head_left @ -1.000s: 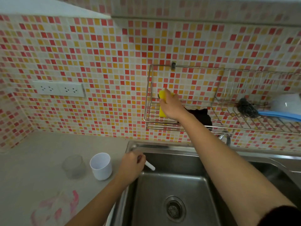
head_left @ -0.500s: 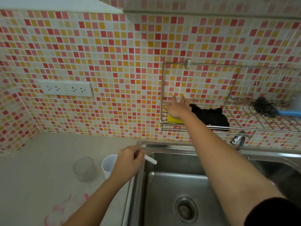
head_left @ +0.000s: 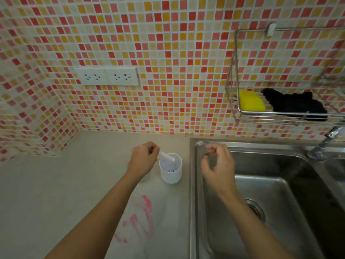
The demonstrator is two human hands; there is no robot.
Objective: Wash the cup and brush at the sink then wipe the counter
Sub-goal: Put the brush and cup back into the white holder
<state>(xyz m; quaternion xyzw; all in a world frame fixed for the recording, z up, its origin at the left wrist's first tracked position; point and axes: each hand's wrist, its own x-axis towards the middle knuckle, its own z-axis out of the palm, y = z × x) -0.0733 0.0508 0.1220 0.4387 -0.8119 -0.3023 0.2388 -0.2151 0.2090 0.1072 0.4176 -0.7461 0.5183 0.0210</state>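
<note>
A white cup stands upright on the grey counter just left of the steel sink. My left hand is closed on a white brush handle, whose free end lies over the cup's rim. Over the sink's left edge hovers my right hand, empty, with its fingers loosely curled and apart. Pink smears mark the counter in front of the cup.
A wire rack on the tiled wall holds a yellow sponge and a black cloth. The tap stands at the sink's back right. Two wall sockets sit above the counter.
My right hand left the sponge in the rack and came down to the sink's left edge. My left hand carried the brush left, from the sink edge to the cup.
</note>
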